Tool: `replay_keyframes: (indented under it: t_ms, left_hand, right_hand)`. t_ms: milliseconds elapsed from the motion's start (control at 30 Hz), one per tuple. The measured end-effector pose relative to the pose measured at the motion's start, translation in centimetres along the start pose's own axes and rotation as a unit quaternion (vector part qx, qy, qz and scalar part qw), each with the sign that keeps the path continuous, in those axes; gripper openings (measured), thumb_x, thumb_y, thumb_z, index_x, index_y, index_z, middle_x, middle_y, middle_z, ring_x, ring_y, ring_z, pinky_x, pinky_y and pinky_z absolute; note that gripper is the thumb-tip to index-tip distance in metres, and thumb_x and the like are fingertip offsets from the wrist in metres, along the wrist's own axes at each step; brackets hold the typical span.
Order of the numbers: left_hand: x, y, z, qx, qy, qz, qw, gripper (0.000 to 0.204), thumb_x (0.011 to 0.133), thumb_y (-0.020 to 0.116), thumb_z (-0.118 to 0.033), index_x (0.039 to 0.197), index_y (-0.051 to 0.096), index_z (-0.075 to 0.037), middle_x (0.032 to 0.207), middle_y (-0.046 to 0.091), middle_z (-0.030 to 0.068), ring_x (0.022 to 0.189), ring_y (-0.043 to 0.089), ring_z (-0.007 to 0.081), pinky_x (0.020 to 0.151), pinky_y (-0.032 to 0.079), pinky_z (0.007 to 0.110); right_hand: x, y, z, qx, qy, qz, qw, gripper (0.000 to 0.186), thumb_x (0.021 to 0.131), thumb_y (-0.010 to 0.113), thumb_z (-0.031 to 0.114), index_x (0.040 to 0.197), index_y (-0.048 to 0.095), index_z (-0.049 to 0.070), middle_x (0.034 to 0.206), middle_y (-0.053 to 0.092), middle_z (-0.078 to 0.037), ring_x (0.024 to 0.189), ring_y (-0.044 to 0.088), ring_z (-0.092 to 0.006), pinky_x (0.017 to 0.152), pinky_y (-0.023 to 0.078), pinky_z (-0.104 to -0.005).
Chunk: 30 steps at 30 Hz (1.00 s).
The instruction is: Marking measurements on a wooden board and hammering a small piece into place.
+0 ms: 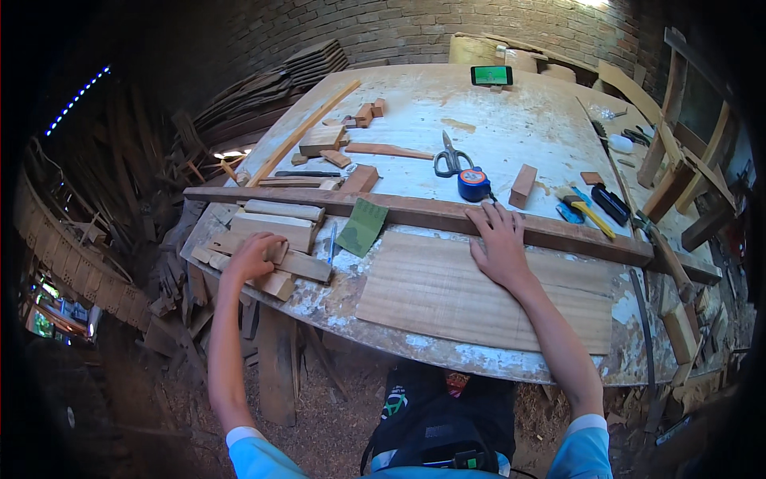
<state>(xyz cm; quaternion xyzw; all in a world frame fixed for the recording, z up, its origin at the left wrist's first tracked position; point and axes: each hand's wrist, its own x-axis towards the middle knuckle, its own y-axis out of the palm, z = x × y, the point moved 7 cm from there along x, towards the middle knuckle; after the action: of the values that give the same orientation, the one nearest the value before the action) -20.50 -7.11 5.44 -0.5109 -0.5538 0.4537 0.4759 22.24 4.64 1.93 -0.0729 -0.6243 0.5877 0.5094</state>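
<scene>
My left hand (254,257) is curled over a group of short wood offcuts at the left front of the table, its fingers closed round a small wood block (279,253). Under and beside it lie pale wood strips (275,231). My right hand (504,249) rests open, palm down, on a wide flat board (455,291), with its fingertips reaching the long dark wooden beam (415,211) behind it. A green sheet of sandpaper or card (363,227) leans against the beam between my hands. Left of it lies a blue pen (332,243).
Beyond the beam are scissors (453,158), a blue tape measure (474,184), a wood block (523,186), a yellow-handled hammer (592,217) and several offcuts (321,140). A phone (491,76) stands at the back of the worktable (415,96). Timber frames (678,172) crowd the right side.
</scene>
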Motion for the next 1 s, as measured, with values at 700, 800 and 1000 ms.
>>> replay_keyframes:
  t_ms: [700,800,1000]
  left_hand:
    - [1.9,-12.6,-20.3,-0.351,0.251,-0.312,0.847,0.031,0.087,0.057,0.003,0.118,0.060,-0.001,0.108,0.066,0.0075,0.096,0.061,0.0123,0.084,0.046,0.025]
    - [3.5,-13.3,-27.2,-0.358,0.349,-0.237,0.833,0.032,0.091,0.053,-0.004,0.122,0.057,-0.002,0.114,0.065,0.0082,0.097,0.061,0.0126,0.083,0.046,0.024]
    - [5.8,-4.8,-36.4,-0.338,0.393,0.055,0.854,0.029,0.091,0.055,-0.016,0.118,0.060,-0.006,0.088,0.066,0.0146,0.078,0.061,0.0197,0.075,0.048,0.032]
  right_hand:
    - [-0.4,0.2,-0.8,0.013,0.009,0.000,1.000,0.055,0.077,0.064,0.021,0.129,0.047,0.014,0.134,0.042,-0.017,0.128,0.034,-0.0343,0.107,0.019,-0.0534]
    - [-0.3,0.3,-0.8,0.017,0.010,-0.007,1.000,0.055,0.076,0.064,0.021,0.128,0.048,0.013,0.133,0.042,-0.018,0.128,0.034,-0.0343,0.107,0.020,-0.0531]
    - [0.7,-2.3,-3.4,0.288,0.026,-0.072,0.954,0.037,0.080,0.061,0.015,0.114,0.055,0.002,0.113,0.054,-0.018,0.110,0.050,-0.0296,0.095,0.036,-0.0428]
